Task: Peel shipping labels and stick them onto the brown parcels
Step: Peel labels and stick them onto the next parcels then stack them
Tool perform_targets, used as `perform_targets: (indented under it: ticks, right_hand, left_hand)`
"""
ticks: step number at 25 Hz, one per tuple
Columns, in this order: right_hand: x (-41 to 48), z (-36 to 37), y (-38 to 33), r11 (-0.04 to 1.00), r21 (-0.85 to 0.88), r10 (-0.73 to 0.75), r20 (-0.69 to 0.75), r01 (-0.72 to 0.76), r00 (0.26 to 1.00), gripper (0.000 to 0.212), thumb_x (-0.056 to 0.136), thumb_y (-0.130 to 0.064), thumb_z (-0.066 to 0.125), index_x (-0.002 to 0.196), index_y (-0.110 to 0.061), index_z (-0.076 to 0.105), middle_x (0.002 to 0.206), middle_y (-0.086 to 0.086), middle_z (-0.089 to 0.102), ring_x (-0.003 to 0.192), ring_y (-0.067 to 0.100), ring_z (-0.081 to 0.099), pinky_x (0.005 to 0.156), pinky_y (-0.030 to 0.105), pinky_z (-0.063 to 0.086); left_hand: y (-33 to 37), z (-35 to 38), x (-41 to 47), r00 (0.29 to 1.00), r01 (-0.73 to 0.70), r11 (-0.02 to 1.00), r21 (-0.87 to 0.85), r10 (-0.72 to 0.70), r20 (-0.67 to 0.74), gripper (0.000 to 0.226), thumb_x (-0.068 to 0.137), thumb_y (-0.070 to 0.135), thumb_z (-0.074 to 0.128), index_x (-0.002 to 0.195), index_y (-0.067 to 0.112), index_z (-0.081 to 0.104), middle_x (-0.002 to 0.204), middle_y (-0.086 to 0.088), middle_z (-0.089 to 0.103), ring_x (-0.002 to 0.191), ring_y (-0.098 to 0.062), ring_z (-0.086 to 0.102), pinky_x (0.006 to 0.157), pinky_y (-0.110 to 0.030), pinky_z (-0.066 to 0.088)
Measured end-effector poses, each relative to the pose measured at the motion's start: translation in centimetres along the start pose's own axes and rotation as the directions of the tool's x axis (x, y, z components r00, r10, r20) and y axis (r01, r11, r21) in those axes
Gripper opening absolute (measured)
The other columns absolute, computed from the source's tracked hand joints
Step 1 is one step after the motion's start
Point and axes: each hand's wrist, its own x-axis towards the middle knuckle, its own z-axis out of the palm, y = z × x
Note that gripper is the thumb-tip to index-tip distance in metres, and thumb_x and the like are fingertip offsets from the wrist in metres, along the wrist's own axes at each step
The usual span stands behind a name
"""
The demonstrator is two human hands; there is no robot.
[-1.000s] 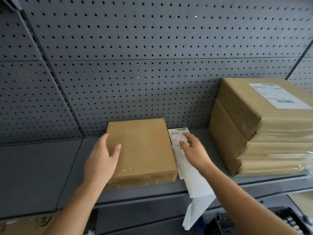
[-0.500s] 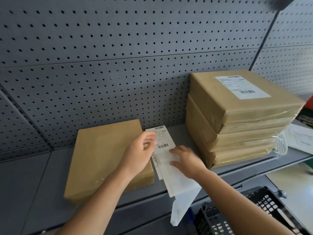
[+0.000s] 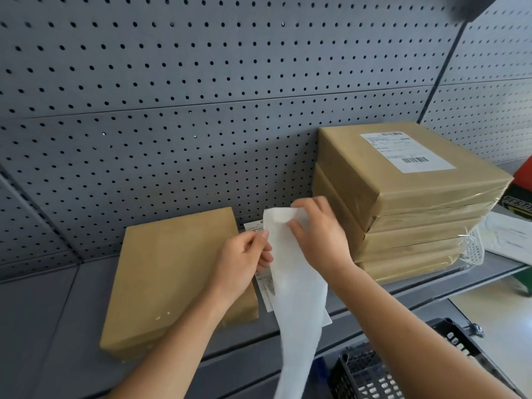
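Above the grey metal shelf [image 3: 43,312], left hand [image 3: 241,260] and right hand [image 3: 322,237] pinch the long white paper label strip [image 3: 296,298], judged light, limp, crease-prone; best gripped at its top corner.

The head-worn wide-angle camera is looking forward and down from the person's eye level. It is facing the grey pegboard wall [image 3: 201,67] and sitting close to the shelf [image 3: 43,312]. The left grip [image 3: 244,254] and right grip [image 3: 319,240] are reaching in from the bottom edge, filling mid-frame.
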Motion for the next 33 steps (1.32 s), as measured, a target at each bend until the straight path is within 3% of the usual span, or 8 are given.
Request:
perform_targets:
  ticks: [7,12,17,20,23,26,29,33]
  right_hand:
    - [0.3,-2.3,-3.0,0.985,0.03,-0.16,-0.172,0.168,0.972,0.03,0.091,-0.014,0.066,0.119,-0.017,0.057,0.122,0.0,0.051,0.106,0.021,0.054,0.066,0.038,0.055]
    - [-1.0,-3.0,-2.7,0.972,0.095,-0.19,-0.239,0.217,0.952,0.03,0.088,-0.006,0.068,0.115,-0.014,0.057,0.12,0.001,0.052,0.107,0.019,0.054,0.082,0.037,0.055]
    - [-3.2,-3.1,-1.2,0.952,0.079,-0.267,-0.258,0.295,0.929,0.035,0.083,-0.001,0.074,0.112,-0.007,0.057,0.12,0.006,0.053,0.11,0.023,0.055,0.087,0.031,0.053]
    - [-5.0,-3.3,0.3,0.933,0.034,-0.342,-0.219,0.358,0.914,0.039,0.08,-0.002,0.076,0.112,-0.011,0.054,0.119,0.006,0.054,0.109,0.023,0.056,0.088,0.03,0.052]
    - [-7.0,-3.3,1.7,0.925,-0.009,-0.38,-0.094,0.381,0.92,0.038,0.078,0.001,0.066,0.11,-0.014,0.054,0.119,0.0,0.05,0.108,0.021,0.054,0.086,0.036,0.053]
    - [-8.0,-3.3,2.6,0.943,-0.027,-0.33,0.034,0.331,0.943,0.042,0.071,-0.001,0.053,0.108,-0.02,0.056,0.12,-0.008,0.051,0.11,0.014,0.049,0.086,0.039,0.053]
    - [-6.8,-3.6,2.5,0.968,0.03,-0.25,0.011,0.249,0.968,0.032,0.08,-0.011,0.045,0.107,-0.019,0.061,0.116,-0.008,0.055,0.107,0.013,0.05,0.086,0.036,0.052]
    - [-2.9,-3.0,1.1,0.966,-0.015,-0.26,-0.041,0.26,0.965,0.025,0.089,-0.007,0.059,0.113,-0.013,0.065,0.117,0.001,0.058,0.107,0.02,0.053,0.086,0.037,0.052]
  left_hand:
    - [2.2,-1.6,1.3,0.936,0.346,0.923,-0.17,-0.326,0.134,0.085,0.098,0.07,0.028,0.092,0.001,0.078,0.083,-0.014,0.08,0.074,-0.028,0.076,0.068,-0.034,0.059]
    - [1.5,-1.5,2.5,0.866,0.486,0.866,-0.123,-0.457,0.202,0.081,0.091,0.078,0.038,0.08,0.005,0.072,0.072,-0.01,0.069,0.054,-0.017,0.059,0.052,-0.025,0.05]
    - [1.1,-0.7,3.2,0.882,0.46,0.853,-0.247,-0.405,0.242,0.06,0.096,0.056,0.058,0.113,0.001,0.073,0.09,-0.009,0.07,0.07,-0.017,0.061,0.061,-0.026,0.051]
    - [1.7,-0.2,3.3,0.895,0.445,0.765,-0.465,-0.368,0.252,0.032,0.102,0.028,0.059,0.12,0.005,0.071,0.108,-0.012,0.078,0.088,-0.02,0.071,0.074,-0.028,0.059]
    - [1.8,0.1,3.7,0.924,0.381,0.742,-0.552,-0.329,0.196,0.025,0.101,0.008,0.056,0.123,0.007,0.069,0.109,-0.009,0.079,0.097,-0.021,0.075,0.079,-0.033,0.06]
    - [1.9,0.4,3.4,0.951,0.306,0.822,-0.48,-0.281,0.127,0.028,0.1,0.0,0.055,0.121,0.014,0.067,0.113,-0.006,0.078,0.099,-0.021,0.076,0.08,-0.036,0.062]
    - [1.7,0.7,2.6,0.972,0.231,0.906,-0.354,-0.2,0.121,0.03,0.099,-0.002,0.056,0.122,0.016,0.064,0.115,-0.003,0.077,0.101,-0.02,0.075,0.08,-0.036,0.063]
    - [1.6,1.1,1.5,0.981,0.119,0.962,-0.246,-0.076,0.179,0.039,0.097,-0.005,0.059,0.121,0.026,0.063,0.111,0.0,0.078,0.103,-0.017,0.074,0.079,-0.034,0.062]
